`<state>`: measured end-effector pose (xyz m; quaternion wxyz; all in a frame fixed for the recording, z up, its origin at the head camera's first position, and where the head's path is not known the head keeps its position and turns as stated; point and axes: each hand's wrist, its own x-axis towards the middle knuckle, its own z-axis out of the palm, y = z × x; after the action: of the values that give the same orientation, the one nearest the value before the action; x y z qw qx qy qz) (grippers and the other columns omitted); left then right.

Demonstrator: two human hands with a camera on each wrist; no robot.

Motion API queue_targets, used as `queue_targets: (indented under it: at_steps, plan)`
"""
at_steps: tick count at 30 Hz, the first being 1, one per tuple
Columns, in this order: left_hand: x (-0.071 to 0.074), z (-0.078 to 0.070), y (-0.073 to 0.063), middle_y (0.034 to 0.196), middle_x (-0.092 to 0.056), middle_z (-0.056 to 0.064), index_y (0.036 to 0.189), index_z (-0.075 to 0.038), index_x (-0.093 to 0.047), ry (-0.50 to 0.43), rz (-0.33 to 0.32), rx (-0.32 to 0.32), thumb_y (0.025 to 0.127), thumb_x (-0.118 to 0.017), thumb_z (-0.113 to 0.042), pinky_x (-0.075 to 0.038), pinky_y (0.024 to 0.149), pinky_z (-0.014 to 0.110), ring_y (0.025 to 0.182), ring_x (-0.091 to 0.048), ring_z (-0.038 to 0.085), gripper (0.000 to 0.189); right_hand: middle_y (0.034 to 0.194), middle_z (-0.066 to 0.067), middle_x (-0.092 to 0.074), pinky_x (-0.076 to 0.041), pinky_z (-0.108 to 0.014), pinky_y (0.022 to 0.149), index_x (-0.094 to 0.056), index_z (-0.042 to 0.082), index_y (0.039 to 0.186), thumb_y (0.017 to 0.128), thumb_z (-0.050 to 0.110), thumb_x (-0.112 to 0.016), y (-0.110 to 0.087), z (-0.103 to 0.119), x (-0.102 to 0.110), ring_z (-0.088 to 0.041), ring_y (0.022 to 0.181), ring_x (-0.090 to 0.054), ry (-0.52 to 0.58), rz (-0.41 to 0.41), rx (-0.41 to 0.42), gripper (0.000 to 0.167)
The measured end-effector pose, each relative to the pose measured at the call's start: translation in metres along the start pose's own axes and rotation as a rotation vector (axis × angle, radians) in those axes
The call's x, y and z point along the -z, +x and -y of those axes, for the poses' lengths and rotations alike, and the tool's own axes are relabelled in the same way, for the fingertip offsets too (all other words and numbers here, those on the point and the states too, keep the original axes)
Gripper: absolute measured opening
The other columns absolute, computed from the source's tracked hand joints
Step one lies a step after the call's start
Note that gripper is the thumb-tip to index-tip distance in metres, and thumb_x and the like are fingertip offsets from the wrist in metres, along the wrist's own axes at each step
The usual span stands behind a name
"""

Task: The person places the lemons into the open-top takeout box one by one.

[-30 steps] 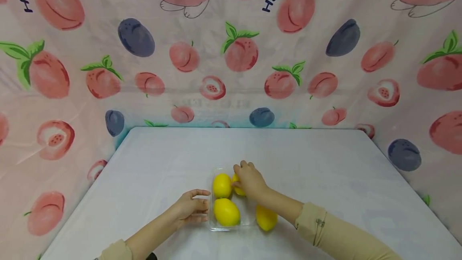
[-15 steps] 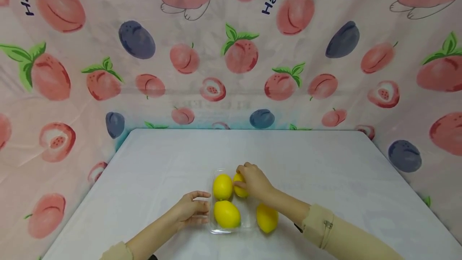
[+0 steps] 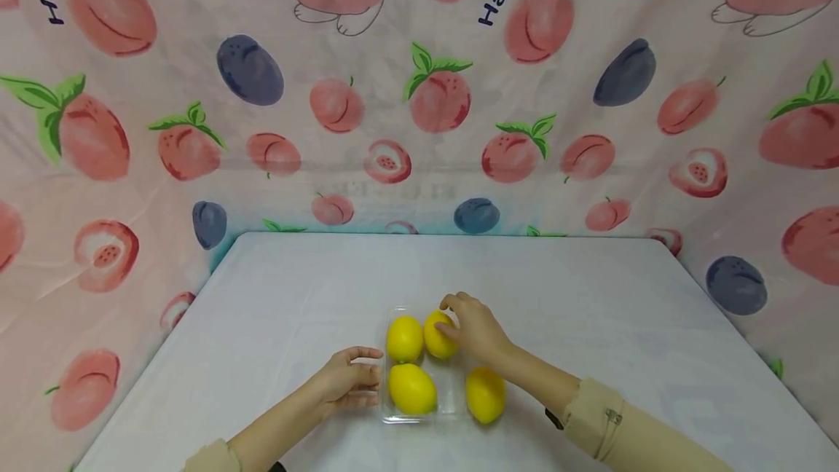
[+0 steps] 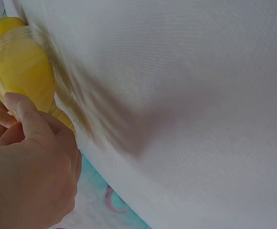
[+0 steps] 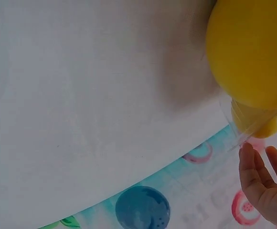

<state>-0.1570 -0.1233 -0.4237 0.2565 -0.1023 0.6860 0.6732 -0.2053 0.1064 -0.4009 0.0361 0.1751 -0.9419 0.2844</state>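
A clear plastic container point(image 3: 452, 403) stands on the white table. Inside it are a back left lemon point(image 3: 404, 339), a front left lemon point(image 3: 412, 389) and a back right lemon point(image 3: 435, 341). My left hand point(image 3: 350, 379) rests its fingertips on the container's left wall, fingers mostly straight. Around the back right lemon's right side is my right hand point(image 3: 483, 333). Its thumb lies over the lemon, while the right wrist view shows the fingers point(image 5: 247, 167) spread and loose by the container. Another lemon point(image 3: 486, 395) lies on the table just right of the container.
The white tabletop point(image 3: 295, 290) extends around the container on all sides. A fruit-printed cloth point(image 3: 419, 93) hangs behind the table and along both sides.
My right hand has loosened from the back right lemon and shifted a little to the right, so more of that lemon shows. The left hand has stayed at the container's wall.
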Motion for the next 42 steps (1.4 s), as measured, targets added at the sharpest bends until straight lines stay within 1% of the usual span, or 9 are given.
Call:
queue_targets:
  at_steps: [5,10,15,19,24,30,33,36,42]
  plan:
    - [-0.001,0.000,-0.001,0.081,-0.057,0.001,0.125,0.002,-0.046,0.004,0.000,-0.005,0.086,-0.059,0.003,-0.060,0.064,0.030,0.066,-0.058,0.012,0.041,0.100,-0.016,-0.064,-0.056,-0.041,0.082,-0.065,0.002,0.099,0.082,0.013,-0.071,-0.003,-0.001,0.003,-0.029,0.090,-0.061,0.018,-0.008,-0.016,0.021]
    - [-0.001,0.000,0.000,0.082,-0.057,0.002,0.124,0.002,-0.047,0.002,-0.007,0.000,0.086,-0.059,0.003,-0.060,0.064,0.029,0.065,-0.058,0.012,0.040,0.101,-0.013,-0.064,-0.056,-0.039,0.082,-0.064,0.004,0.101,0.083,0.013,-0.070,-0.006,-0.003,0.005,-0.028,0.092,-0.061,0.032,-0.007,-0.045,0.021]
    - [-0.002,0.000,0.001,0.083,-0.058,0.004,0.124,0.001,-0.048,-0.002,-0.019,0.000,0.086,-0.059,0.003,-0.060,0.063,0.030,0.065,-0.058,0.012,0.040,0.097,-0.009,-0.064,-0.056,-0.035,0.076,-0.065,0.005,0.100,0.082,0.013,-0.072,-0.011,-0.003,0.009,-0.022,0.085,-0.059,0.017,-0.021,-0.062,0.021]
    - [0.000,0.000,0.000,0.082,-0.058,0.003,0.124,0.002,-0.047,-0.003,-0.008,-0.003,0.085,-0.059,0.004,-0.060,0.063,0.029,0.065,-0.058,0.011,0.040,0.094,-0.010,-0.064,-0.056,-0.034,0.073,-0.065,0.004,0.099,0.081,0.011,-0.072,-0.016,-0.004,0.012,-0.022,0.080,-0.058,0.008,-0.040,-0.047,0.020]
    - [0.001,0.001,0.001,0.081,-0.058,0.002,0.124,0.002,-0.046,-0.012,0.011,-0.003,0.085,-0.059,0.004,-0.060,0.063,0.028,0.065,-0.058,0.010,0.041,0.095,-0.009,-0.064,-0.056,-0.035,0.075,-0.065,0.006,0.098,0.082,0.011,-0.071,-0.023,-0.006,0.015,-0.022,0.082,-0.060,-0.011,-0.058,-0.061,0.018]
    - [0.001,0.000,0.001,0.082,-0.058,0.004,0.124,0.002,-0.046,-0.011,0.014,-0.003,0.086,-0.060,0.002,-0.060,0.064,0.028,0.065,-0.059,0.011,0.041,0.095,-0.010,-0.064,-0.057,-0.036,0.075,-0.065,0.006,0.098,0.081,0.011,-0.072,-0.032,-0.009,0.020,-0.025,0.084,-0.061,-0.029,-0.066,-0.065,0.018]
    - [0.001,0.001,0.000,0.082,-0.058,0.003,0.125,0.002,-0.045,-0.006,0.023,-0.002,0.086,-0.058,0.002,-0.060,0.065,0.028,0.066,-0.059,0.010,0.041,0.095,-0.011,-0.064,-0.056,-0.036,0.074,-0.065,0.005,0.097,0.081,0.010,-0.072,-0.037,-0.010,0.022,-0.026,0.083,-0.061,-0.025,-0.054,-0.066,0.018]
    - [0.001,0.002,-0.001,0.083,-0.058,0.003,0.127,0.003,-0.044,-0.006,0.030,0.001,0.087,-0.058,0.001,-0.060,0.066,0.029,0.066,-0.059,0.010,0.042,0.095,-0.010,-0.065,-0.056,-0.035,0.074,-0.065,0.006,0.098,0.081,0.010,-0.072,-0.042,-0.012,0.024,-0.024,0.082,-0.060,-0.018,-0.026,-0.086,0.020]
    - [0.001,0.002,0.001,0.083,-0.058,0.004,0.125,0.002,-0.045,-0.019,0.013,0.004,0.086,-0.059,0.002,-0.060,0.065,0.029,0.066,-0.059,0.011,0.041,0.099,-0.010,-0.064,-0.055,-0.036,0.076,-0.065,0.007,0.102,0.082,0.013,-0.071,-0.049,-0.019,0.028,-0.024,0.085,-0.060,-0.008,0.024,-0.138,0.023]
